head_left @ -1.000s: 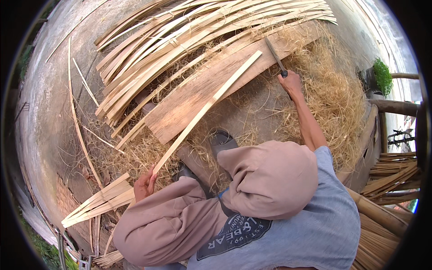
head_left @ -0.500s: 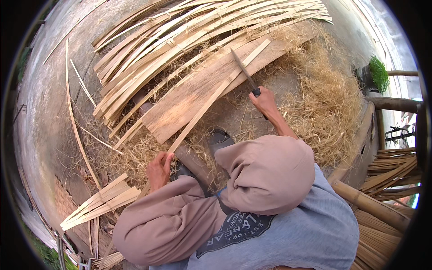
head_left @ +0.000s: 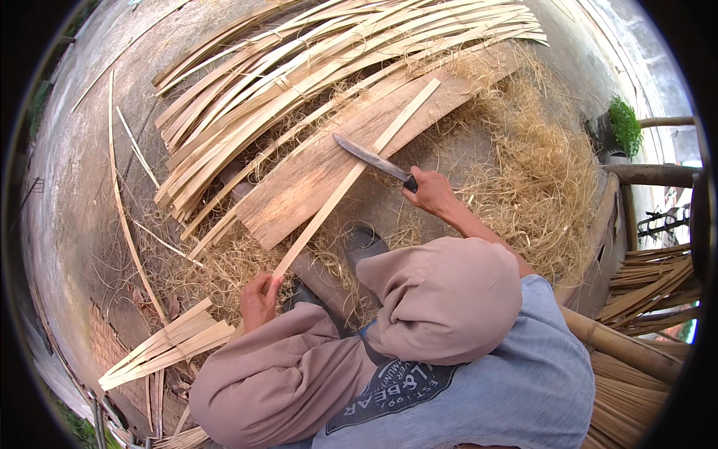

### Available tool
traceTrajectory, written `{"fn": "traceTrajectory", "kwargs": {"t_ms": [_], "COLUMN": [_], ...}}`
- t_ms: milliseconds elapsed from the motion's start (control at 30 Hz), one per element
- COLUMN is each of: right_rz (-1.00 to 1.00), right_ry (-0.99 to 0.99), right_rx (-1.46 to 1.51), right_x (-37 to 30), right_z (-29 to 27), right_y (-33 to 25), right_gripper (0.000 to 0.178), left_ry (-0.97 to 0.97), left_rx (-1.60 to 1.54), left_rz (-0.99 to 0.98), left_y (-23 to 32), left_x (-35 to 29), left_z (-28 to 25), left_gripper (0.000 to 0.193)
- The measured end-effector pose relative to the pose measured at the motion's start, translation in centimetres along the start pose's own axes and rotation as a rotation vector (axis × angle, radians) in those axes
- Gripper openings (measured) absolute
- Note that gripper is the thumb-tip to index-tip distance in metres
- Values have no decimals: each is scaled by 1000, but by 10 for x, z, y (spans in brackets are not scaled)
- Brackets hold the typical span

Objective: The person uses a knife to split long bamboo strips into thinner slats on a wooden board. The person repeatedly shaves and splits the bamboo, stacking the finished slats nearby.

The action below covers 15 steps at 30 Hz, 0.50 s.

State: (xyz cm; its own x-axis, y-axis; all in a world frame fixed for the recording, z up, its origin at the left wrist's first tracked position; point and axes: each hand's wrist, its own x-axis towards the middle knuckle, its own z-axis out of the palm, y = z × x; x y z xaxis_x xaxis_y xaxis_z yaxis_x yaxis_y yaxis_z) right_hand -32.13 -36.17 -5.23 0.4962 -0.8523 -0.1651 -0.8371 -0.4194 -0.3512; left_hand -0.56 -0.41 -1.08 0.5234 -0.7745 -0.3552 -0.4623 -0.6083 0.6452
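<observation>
My left hand (head_left: 260, 298) is closed on the near end of a long, pale bamboo strip (head_left: 321, 211). The strip slants up to the right across a wide wooden board (head_left: 288, 187), its far end lying over the board. In my right hand (head_left: 432, 191) is a knife (head_left: 372, 159), gripped by its black handle. Its blade crosses over the strip about midway, the tip pointing up and left above the board. Whether the blade presses on the strip, I cannot tell.
Beyond the board lies a big heap of bamboo strips (head_left: 262, 90). Curly shavings (head_left: 531, 172) cover the ground at right and gather near my left hand. A smaller strip bundle (head_left: 168, 344) lies at lower left. Bamboo poles (head_left: 621, 344) and a green plant (head_left: 625, 127) stand at right.
My right hand has moved slightly left and nearer to me, sweeping the knife down along the strip, and the blade now points more leftward. My left hand has shifted slightly nearer, still on the strip.
</observation>
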Motion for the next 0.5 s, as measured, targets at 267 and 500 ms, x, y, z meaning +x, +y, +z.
{"fn": "traceTrajectory", "kwargs": {"t_ms": [267, 500], "right_rz": [107, 280], "right_ry": [28, 158], "right_rx": [-64, 8], "right_x": [43, 56], "right_z": [-23, -46], "right_y": [60, 116], "right_gripper": [40, 42], "left_ry": [-32, -129], "left_rx": [-144, 88], "left_rz": [-101, -131], "left_y": [-47, -38], "left_x": [-8, -9], "left_z": [-10, -32], "left_gripper": [25, 32]}}
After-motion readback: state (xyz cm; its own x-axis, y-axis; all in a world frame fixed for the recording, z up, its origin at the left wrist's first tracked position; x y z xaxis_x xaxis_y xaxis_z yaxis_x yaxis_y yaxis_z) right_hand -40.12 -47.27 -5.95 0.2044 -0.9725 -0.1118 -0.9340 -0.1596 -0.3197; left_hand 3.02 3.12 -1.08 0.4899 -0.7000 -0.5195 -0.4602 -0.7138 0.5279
